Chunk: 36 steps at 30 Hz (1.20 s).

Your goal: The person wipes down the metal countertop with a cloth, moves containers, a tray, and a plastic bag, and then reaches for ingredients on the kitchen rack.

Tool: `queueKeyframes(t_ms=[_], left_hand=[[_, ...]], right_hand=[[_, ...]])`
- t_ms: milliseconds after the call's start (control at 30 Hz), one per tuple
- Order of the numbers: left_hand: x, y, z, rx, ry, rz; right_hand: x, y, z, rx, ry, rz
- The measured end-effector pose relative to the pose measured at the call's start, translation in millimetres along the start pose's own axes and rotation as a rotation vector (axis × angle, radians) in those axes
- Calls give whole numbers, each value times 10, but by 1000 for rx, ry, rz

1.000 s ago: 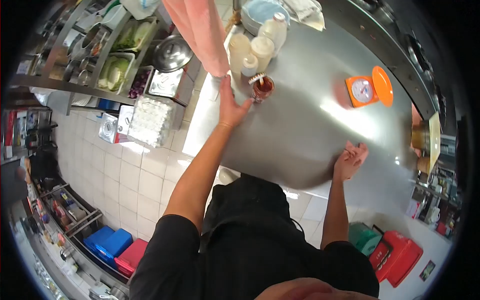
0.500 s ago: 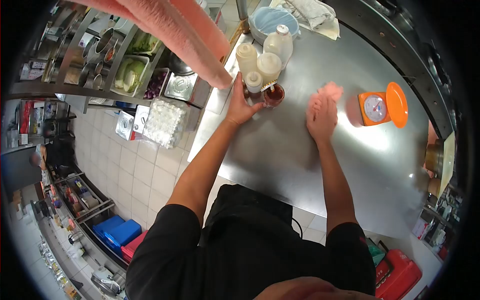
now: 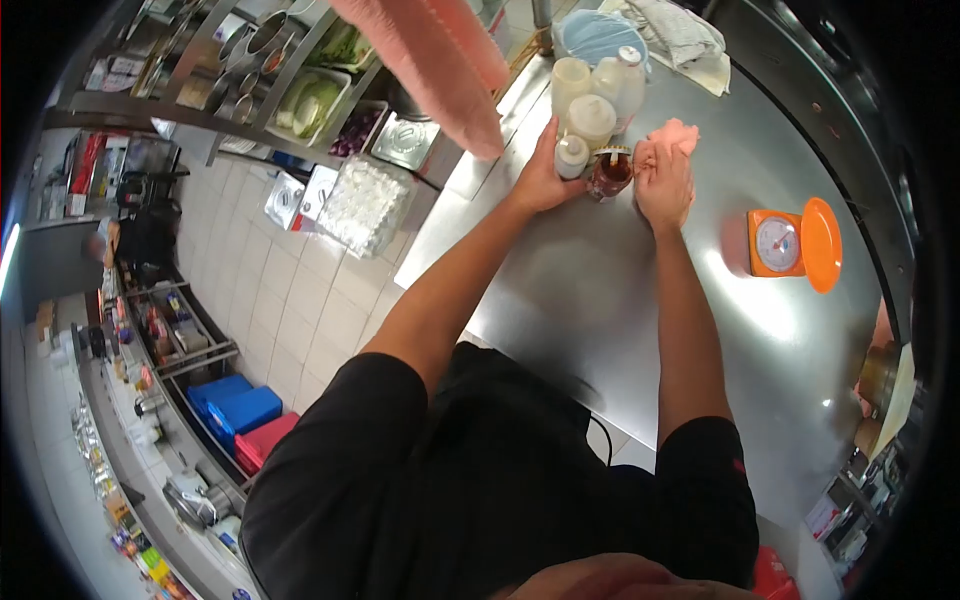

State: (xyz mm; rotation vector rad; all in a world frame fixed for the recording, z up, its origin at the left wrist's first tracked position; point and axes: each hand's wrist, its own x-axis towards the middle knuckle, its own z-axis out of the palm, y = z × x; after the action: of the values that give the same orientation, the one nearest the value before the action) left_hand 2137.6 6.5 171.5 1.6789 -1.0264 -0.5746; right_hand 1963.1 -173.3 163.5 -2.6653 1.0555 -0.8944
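Widely spread, left hand (image 3: 543, 178) brackets bottle (image 3: 571, 158); right hand (image 3: 664, 187) holds cloth (image 3: 674, 135).

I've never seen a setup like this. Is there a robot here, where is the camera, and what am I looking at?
There is no robot: these are a person's bare arms, seen from a camera worn on their head, looking forward and down. That is why the black sleeves point away from you.

The metal table carries a cluster of pale bottles, a jar of something dark red, an orange scale with a round dial, and, at the far end, light-coloured cloths.

The right hand holds a pink cloth on the table. The left hand is spread around the smallest bottle; whether it grips it, I cannot tell.
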Motion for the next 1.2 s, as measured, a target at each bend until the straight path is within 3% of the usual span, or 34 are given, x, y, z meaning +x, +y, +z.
queueKeyframes(t_ms=[200,267,333,400,467,600,700,733,800,900,967,1167,1200], left_hand=[[-329,284,-382,18,-29,-168],[-481,120,-652,93,46,-107],[-630,-43,-950,198,83,-121],[-789,-20,-1181,197,130,-158],[-950,10,-1362,165,189,-172],[-1395,77,-1603,52,246,-216],[-1879,-343,-1880,6,201,-257],[-2057,-404,-1957,49,195,-299],[-2433,-478,-2147,116,170,-359],[-2978,-780,-2404,-12,205,-490],[-3259,-1070,-2597,-93,239,-564],[-3692,-1774,-3444,-98,142,-748],[-3723,-1894,-3613,-92,135,-755]], right_hand=[[-642,-437,-530,99,-21,38],[-1183,-712,-710,127,-116,52],[-1726,-1066,-759,59,-156,-175],[-1869,-1617,-975,412,-211,-209],[-1867,-2009,-854,448,-409,-295],[-1365,-2368,-219,349,-273,-152],[-701,-2448,375,199,-58,-31],[-463,-2374,649,304,-52,25],[90,-2392,733,491,139,-156],[515,-2388,951,244,113,-167],[482,-2191,1486,199,103,-97],[531,-3282,363,375,-75,-269],[389,-3122,542,233,-123,-308]])
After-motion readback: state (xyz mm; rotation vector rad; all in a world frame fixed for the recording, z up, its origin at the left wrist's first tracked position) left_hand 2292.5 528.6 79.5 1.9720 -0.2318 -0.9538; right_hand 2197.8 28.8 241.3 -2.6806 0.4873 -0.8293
